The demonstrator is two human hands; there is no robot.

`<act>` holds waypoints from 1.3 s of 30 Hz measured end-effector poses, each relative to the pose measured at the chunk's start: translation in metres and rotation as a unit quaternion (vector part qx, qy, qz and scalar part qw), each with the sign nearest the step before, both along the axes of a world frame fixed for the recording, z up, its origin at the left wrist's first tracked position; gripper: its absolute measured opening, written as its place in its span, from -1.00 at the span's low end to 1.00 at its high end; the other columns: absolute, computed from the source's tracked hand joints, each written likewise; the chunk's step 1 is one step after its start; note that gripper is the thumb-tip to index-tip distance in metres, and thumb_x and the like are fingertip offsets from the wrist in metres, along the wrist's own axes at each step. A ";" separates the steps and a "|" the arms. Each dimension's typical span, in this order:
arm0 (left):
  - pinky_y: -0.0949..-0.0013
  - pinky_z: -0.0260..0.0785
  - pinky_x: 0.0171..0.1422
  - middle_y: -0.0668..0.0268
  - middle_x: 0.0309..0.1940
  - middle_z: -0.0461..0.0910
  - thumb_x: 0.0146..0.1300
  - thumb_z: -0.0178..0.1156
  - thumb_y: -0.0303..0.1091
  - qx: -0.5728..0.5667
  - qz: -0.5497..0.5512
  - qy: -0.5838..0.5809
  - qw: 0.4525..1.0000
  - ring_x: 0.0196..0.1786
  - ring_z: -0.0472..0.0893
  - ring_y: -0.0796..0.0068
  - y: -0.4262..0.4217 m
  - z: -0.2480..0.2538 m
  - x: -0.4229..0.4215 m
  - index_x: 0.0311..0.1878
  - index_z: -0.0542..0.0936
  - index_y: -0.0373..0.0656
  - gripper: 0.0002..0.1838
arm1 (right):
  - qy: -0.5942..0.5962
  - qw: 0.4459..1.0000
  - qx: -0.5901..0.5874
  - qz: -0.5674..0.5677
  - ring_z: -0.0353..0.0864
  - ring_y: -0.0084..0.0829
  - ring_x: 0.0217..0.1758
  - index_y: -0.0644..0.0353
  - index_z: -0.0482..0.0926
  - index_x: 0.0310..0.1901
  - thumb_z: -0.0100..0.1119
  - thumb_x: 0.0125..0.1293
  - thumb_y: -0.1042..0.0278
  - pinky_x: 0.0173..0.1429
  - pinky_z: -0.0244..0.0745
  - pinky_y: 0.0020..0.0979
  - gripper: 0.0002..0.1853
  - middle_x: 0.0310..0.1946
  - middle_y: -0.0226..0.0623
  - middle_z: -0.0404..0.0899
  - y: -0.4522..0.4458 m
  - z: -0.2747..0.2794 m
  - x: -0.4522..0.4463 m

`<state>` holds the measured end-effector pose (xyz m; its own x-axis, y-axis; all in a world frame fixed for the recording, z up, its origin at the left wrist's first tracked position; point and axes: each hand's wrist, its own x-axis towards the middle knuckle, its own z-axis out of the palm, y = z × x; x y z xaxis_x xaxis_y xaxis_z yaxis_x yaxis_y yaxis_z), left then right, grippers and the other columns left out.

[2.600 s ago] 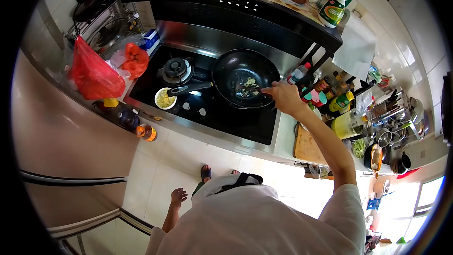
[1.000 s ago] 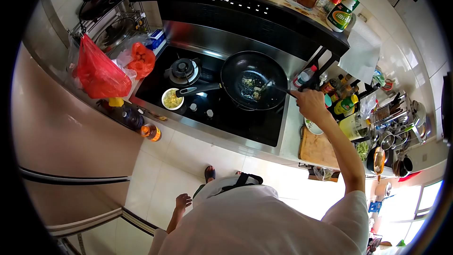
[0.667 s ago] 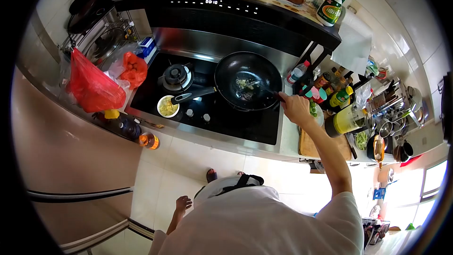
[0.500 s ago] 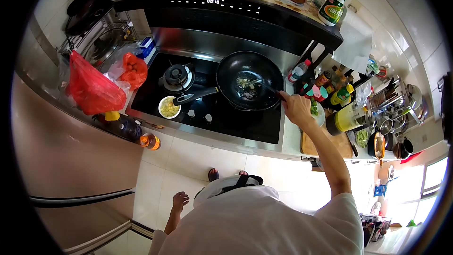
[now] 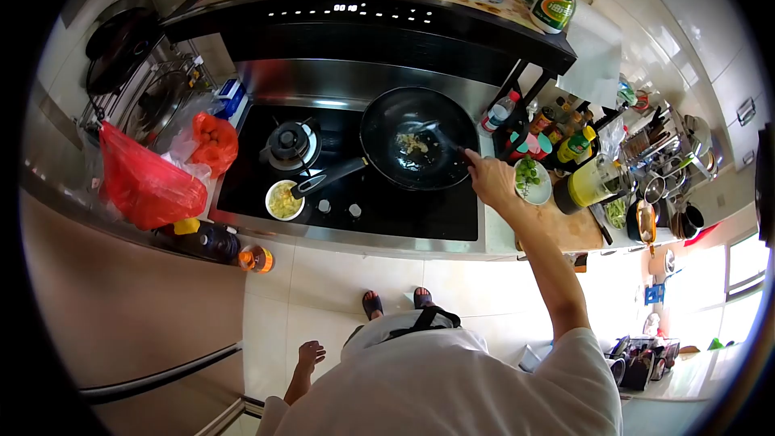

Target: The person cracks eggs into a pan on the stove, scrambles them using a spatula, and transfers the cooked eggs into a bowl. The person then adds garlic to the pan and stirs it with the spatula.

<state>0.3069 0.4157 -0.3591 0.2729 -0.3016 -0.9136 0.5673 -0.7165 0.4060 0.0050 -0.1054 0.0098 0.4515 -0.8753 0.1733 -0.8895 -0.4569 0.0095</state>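
My right hand [image 5: 492, 179] is closed round the handle of a spatula [image 5: 440, 136], whose head is inside the black wok [image 5: 389, 165]. Small pale chopped pieces [image 5: 412, 144] lie in the bottom of the wok. The wok stands on the right part of the black stove [image 5: 387, 214], its handle [image 5: 329, 177] pointing left. Under the handle's tip is a white bowl of yellow food [image 5: 284, 200]. My left hand [image 5: 311, 353] hangs low beside my body, away from the stove, with its fingers apart and nothing in it.
A plate of green pieces [image 5: 533, 181] and a cutting board [image 5: 569, 226] lie right of the stove, near several bottles [image 5: 576, 145]. Red bags [image 5: 145, 182] hang at the left. The range hood [image 5: 363, 32] juts out above the wok, with jars on top.
The camera view has shifted, bringing more of the plate and both feet into sight. The spatula has moved within the wok, and the pale pieces lie gathered differently. My right hand keeps its grip.
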 end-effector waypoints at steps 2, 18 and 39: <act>0.18 0.52 -0.16 0.21 -0.22 0.58 0.29 0.10 -0.24 0.001 -0.013 -0.008 1.000 -0.21 0.63 0.28 -0.005 -0.001 0.005 0.06 0.45 -0.13 -0.68 | 0.010 0.999 0.044 -0.002 0.63 -0.06 -0.32 -0.10 0.49 0.13 0.10 0.27 0.22 -0.28 0.46 -0.06 -0.63 -0.39 -0.12 0.63 0.000 -0.008 -0.004; 0.18 0.53 -0.11 0.17 -0.20 0.58 0.26 0.20 -0.19 -0.067 -0.109 -0.072 0.989 -0.18 0.63 0.23 -0.123 0.039 -0.084 0.03 0.46 -0.14 -0.65 | -0.181 0.976 0.120 0.018 0.60 -0.04 -0.22 0.00 0.29 0.31 0.05 0.32 -0.05 -0.22 0.49 -0.08 -0.42 -0.26 -0.10 0.58 0.022 -0.070 -0.092; 0.24 0.55 -0.28 0.11 -0.26 0.58 0.27 0.11 -0.41 0.024 -0.253 -0.106 0.961 -0.26 0.65 0.22 -0.231 0.117 -0.394 0.12 0.41 -0.22 -0.65 | -0.726 0.387 0.142 -0.551 0.45 -0.41 -0.68 0.33 0.51 -0.15 -0.02 0.33 0.16 -0.66 0.28 -0.50 -0.66 -0.44 -0.03 0.63 -0.138 -0.277 -0.801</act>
<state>-0.0871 0.1851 -0.2418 0.2842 -0.4046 -0.8692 0.0481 -0.8994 0.4344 -0.7960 -0.2431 -0.2672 -0.6156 -0.4751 -0.6287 0.4793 0.4076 -0.7773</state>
